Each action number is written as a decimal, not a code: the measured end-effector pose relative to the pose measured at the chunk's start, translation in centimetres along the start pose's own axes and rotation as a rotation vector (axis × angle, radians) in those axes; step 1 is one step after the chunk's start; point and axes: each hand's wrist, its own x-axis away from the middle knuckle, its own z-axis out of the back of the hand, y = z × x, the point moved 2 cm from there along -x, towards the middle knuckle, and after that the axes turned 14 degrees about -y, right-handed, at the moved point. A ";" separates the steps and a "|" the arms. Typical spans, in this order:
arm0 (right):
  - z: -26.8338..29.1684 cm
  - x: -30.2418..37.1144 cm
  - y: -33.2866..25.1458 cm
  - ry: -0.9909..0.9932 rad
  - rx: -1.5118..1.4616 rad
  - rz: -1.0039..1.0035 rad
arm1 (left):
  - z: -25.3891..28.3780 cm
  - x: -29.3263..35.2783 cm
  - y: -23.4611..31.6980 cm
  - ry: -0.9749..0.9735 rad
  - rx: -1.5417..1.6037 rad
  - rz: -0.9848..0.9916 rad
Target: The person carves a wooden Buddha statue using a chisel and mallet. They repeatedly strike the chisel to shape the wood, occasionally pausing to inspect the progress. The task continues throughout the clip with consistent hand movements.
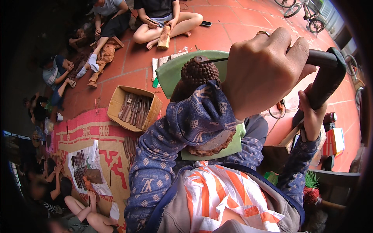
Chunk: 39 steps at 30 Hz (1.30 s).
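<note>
Probably carving the knobbed head (199,73), with fingers (298,51) curled round chisel (217,60) in left hand (264,72) and mallet-like bar (330,79) in right hand (314,118), likely needing steady aim next.

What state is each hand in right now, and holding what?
Left hand: closed around a dark-handled tool.
Right hand: closed on a thick dark club, grip partly hidden.

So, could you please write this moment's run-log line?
left hand: gripping thin dark chisel, tip at brown knobbly carved head | right hand: gripping thick black bar | brown cardboard box: holds slender tools
</note>
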 end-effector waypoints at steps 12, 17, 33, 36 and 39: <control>2.0 -1.8 -3.5 0.018 0.111 0.093 | 0.9 -0.4 0.2 0.257 0.021 -0.059; 1.2 -1.2 -2.5 0.073 -0.119 0.197 | 0.5 0.5 2.0 0.150 0.008 -0.188; -1.8 4.7 2.0 0.120 -0.250 0.081 | 0.3 1.7 0.7 -0.266 0.165 -0.194; -2.5 5.0 2.5 0.162 -0.296 0.051 | 0.3 1.7 0.7 -0.263 0.171 -0.198; -2.7 5.4 3.0 0.150 -0.355 0.093 | 0.0 1.7 0.8 -0.261 0.162 -0.206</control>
